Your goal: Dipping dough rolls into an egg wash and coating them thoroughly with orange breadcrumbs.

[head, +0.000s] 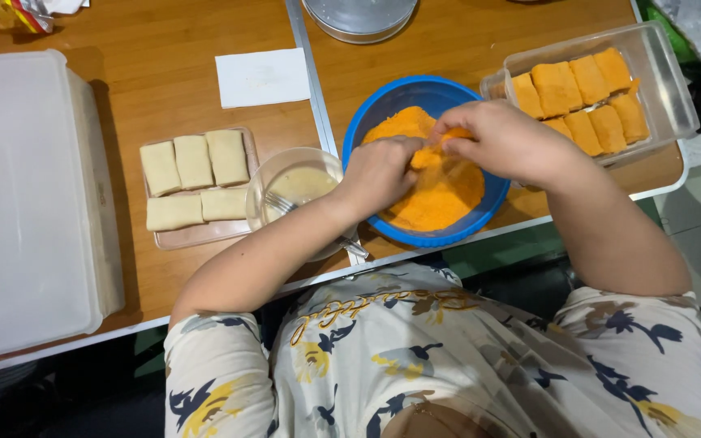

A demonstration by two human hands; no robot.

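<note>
Over a blue bowl (367,122) of orange breadcrumbs (440,195) near the table's front edge, the left hand (379,170) and right hand (505,142) close their fingers (448,130) around a crumb-coated roll (432,154), pinched between both sets of fingertips above the crumbs. Seven coated orange rolls (582,97) fill a clear rectangular tub (667,81) at the table's right end. Five pale uncoated rolls (195,178) lie on a small tray (196,237) left of a clear bowl of batter (294,182) holding a fork (281,201). A large white lidded container (26,203) occupies the left end; a blank white paper square (261,77) lies behind the tray.
</note>
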